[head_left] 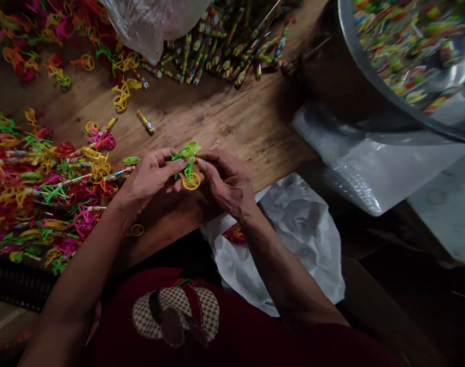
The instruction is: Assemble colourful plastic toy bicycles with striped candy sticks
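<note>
My left hand (156, 171) pinches a small green plastic toy bicycle (185, 162) with a yellow wheel, above the wooden table's front edge. My right hand (228, 178) is closed at the bicycle's right side. Between that thumb and fingers shows the end of a small orange and white piece (197, 160), mostly hidden. Beyond my left hand, a printed candy tube (145, 122) lies alone on the table. A pink toy bicycle (100, 137) rests left of it, with a tube beside it.
Many colourful toy bicycles (33, 188) are heaped at the left. Printed tubes (217, 56) are piled at the back, beside a clear plastic bag (152, 25). A large metal bowl (385, 92) of small colourful pieces stands right. A white sack (304, 229) hangs below the table edge.
</note>
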A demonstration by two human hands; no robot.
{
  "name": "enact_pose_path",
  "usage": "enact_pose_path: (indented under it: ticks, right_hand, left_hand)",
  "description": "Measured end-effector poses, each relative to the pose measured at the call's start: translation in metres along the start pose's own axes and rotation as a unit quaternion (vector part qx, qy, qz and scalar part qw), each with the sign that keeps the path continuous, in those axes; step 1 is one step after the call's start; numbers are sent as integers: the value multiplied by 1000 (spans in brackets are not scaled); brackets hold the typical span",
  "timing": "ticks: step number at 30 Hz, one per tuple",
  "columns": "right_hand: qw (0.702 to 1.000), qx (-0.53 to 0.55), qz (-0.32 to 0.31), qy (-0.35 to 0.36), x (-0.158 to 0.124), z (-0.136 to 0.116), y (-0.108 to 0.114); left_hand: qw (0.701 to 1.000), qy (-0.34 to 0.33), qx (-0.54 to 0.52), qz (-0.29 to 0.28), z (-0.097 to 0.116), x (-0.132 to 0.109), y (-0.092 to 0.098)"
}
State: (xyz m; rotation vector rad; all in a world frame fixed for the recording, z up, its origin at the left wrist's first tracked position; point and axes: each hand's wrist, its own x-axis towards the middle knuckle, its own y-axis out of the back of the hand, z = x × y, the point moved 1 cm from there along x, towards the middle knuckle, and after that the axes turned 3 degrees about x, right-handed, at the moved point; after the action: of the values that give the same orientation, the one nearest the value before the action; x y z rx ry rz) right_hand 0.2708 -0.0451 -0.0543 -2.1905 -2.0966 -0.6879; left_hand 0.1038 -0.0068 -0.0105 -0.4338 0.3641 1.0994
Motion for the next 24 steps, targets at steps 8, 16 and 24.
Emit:
enact_pose_path:
  ticks: [8,16,24]
  right_hand:
    - [999,-2,-28,28,0,-4,0]
    - [996,-21,-56,63,3,-2,4]
    - [995,-45,-79,45,3,-8,6]
  left_hand:
    - [1000,-6,13,0,-11,5,4]
    - [998,-30,36,52,-21,5,1]
    - [996,-3,59,66,-17,4,-3]
